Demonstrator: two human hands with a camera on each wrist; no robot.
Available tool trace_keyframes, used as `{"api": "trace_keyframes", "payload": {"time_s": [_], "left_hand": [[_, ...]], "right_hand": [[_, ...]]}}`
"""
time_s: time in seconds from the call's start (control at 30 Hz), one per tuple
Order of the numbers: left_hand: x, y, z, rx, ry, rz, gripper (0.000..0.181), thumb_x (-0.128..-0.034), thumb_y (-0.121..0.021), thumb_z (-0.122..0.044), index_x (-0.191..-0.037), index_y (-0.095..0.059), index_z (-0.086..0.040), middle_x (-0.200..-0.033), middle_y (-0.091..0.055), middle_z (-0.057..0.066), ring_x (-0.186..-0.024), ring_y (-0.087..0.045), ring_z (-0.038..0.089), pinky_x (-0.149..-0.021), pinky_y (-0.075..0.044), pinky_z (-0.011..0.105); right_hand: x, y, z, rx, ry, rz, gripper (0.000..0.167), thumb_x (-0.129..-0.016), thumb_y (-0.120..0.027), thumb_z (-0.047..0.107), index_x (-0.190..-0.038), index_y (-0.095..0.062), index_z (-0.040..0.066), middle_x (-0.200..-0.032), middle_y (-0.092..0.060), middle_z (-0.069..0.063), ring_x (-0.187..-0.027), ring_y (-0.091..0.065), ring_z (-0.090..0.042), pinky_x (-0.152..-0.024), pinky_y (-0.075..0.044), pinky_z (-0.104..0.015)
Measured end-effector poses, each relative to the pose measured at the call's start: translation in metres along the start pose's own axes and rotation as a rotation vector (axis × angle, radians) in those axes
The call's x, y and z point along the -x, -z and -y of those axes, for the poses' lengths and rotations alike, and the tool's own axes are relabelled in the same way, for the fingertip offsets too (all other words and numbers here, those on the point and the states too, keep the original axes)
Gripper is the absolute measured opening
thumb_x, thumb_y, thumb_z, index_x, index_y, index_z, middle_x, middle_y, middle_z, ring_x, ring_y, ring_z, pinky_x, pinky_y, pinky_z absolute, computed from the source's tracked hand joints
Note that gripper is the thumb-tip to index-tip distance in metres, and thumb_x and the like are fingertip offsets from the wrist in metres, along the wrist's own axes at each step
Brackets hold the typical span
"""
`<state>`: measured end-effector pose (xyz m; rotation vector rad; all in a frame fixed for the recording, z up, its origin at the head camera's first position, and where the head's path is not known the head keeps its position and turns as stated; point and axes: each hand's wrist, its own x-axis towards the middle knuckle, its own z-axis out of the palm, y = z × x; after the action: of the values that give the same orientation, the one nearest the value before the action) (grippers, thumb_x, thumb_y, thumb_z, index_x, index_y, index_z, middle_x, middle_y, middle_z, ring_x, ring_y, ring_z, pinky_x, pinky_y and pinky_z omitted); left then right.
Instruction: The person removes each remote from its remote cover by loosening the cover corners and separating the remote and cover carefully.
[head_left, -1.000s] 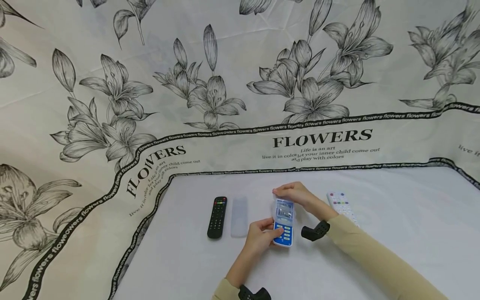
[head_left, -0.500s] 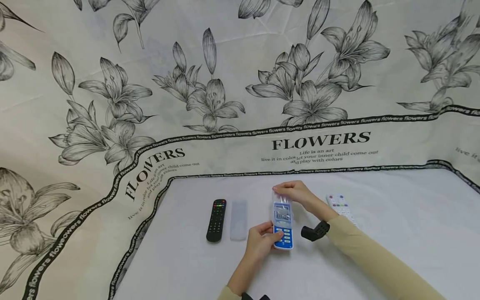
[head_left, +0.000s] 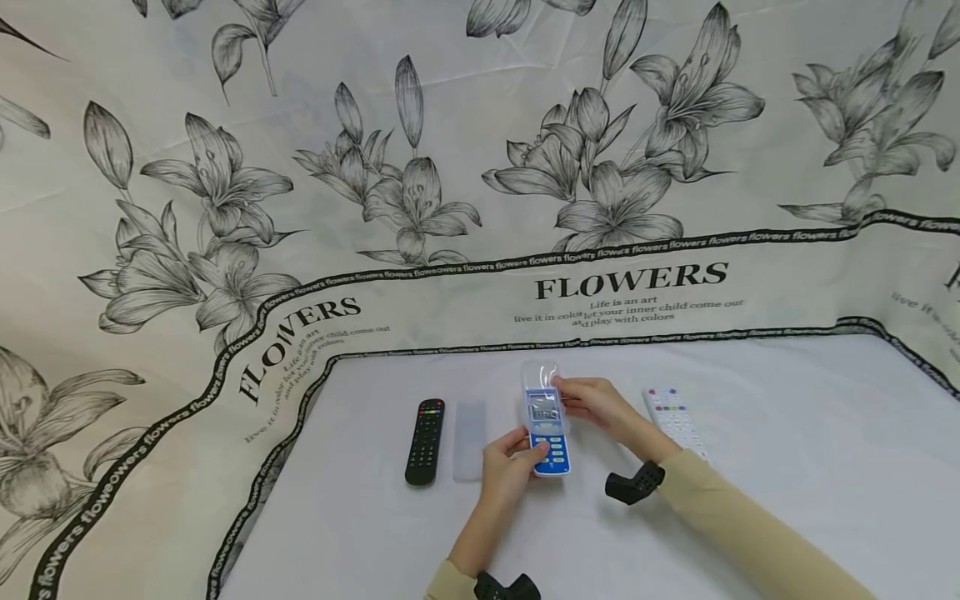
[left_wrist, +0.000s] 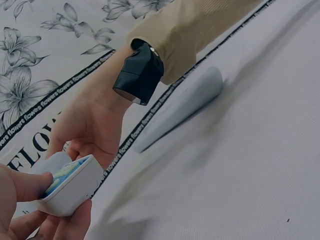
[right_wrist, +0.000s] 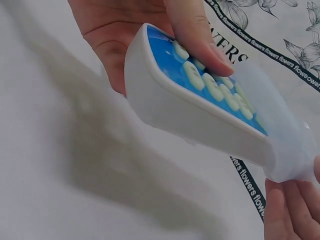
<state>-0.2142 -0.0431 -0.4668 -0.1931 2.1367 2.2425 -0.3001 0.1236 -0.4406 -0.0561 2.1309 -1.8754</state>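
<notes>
While the left hand (head_left: 507,468) gripped the remote (head_left: 553,455), the right hand (head_left: 598,407), shifted off the tip of the sleeve (head_left: 543,395), pinched its side; coverage remained partial.

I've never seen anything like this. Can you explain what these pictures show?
No machine does the work here: these are a person's own bare hands. The wide picture comes from a camera worn on the head; the two close-ups come from the small black wrist cameras, one per arm. The left hand holds a blue-and-white remote control. The right hand pinches a clear sleeve that covers its upper part. On the white tablecloth lie a black remote control, a flat translucent sleeve beside it and, farther right, a white remote control with some coloured buttons.
</notes>
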Motion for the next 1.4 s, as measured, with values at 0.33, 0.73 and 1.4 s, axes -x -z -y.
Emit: {"api": "trace_keyframes", "payload": {"time_s": [0.33,0.73,1.4], "left_hand": [[0.002,-0.001,-0.001,-0.028,0.024,0.037,0.046,-0.085,-0.071,-0.011,-0.125,-0.058,0.006,-0.098,-0.063,0.01,-0.077,-0.064,0.009,-0.064,-0.056,0.025],[0.007,0.0,-0.003,-0.027,0.015,0.065,0.046,-0.085,-0.07,-0.009,-0.126,-0.057,0.007,-0.097,-0.061,0.01,-0.076,-0.064,0.008,-0.064,-0.057,0.026],[0.013,-0.002,0.001,-0.058,0.037,0.058,0.045,-0.0843,-0.072,-0.01,-0.125,-0.059,0.006,-0.098,-0.062,0.009,-0.076,-0.064,0.008,-0.064,-0.057,0.026]], "right_hand": [[-0.001,-0.001,-0.002,-0.018,0.004,-0.114,0.049,-0.095,-0.058,0.025,-0.129,-0.051,-0.01,-0.107,-0.07,-0.005,-0.084,-0.064,-0.002,-0.083,-0.055,-0.022],[-0.001,-0.001,0.004,0.0,-0.023,-0.143,0.047,-0.093,-0.061,0.025,-0.126,-0.056,-0.007,-0.098,-0.072,0.001,-0.081,-0.064,-0.002,-0.083,-0.055,-0.024],[-0.005,-0.001,0.0,0.11,-0.019,-0.161,0.045,-0.094,-0.061,0.028,-0.122,-0.06,-0.007,-0.106,-0.07,-0.01,-0.083,-0.062,-0.005,-0.081,-0.056,-0.025]]}}
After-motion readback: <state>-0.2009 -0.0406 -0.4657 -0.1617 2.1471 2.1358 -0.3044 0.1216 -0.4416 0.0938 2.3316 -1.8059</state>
